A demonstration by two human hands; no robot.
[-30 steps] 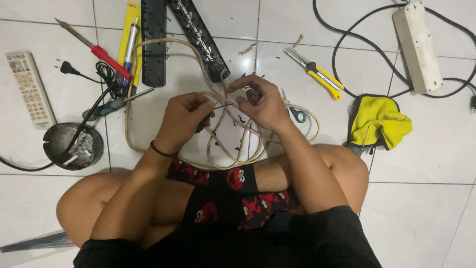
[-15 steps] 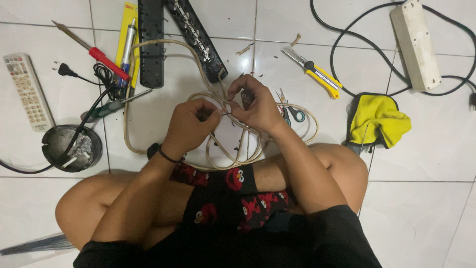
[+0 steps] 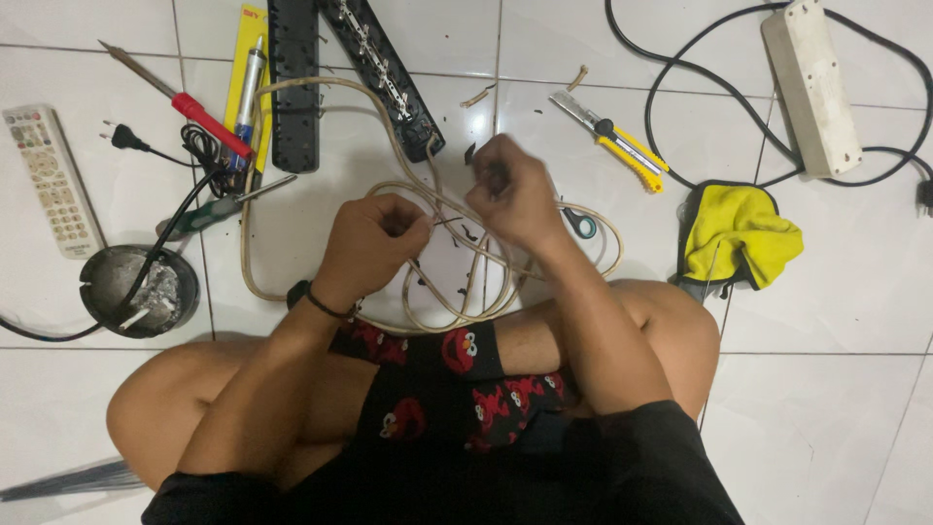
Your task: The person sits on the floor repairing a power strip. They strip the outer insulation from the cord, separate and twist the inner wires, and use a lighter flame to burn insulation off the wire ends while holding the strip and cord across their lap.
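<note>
Both hands, left hand [image 3: 374, 238] and right hand [image 3: 515, 190], fingers closed, seemingly pinching the beige cable [image 3: 321, 92]; the black power strip [image 3: 384, 73] lies open, wiring unfinished.

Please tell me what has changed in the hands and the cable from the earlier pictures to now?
The two hands, close together before, have drawn slightly apart: the left hand and right hand each keep their grip on the beige cable. The tools on the floor, the power strip and yellow cloth stayed put.
</note>
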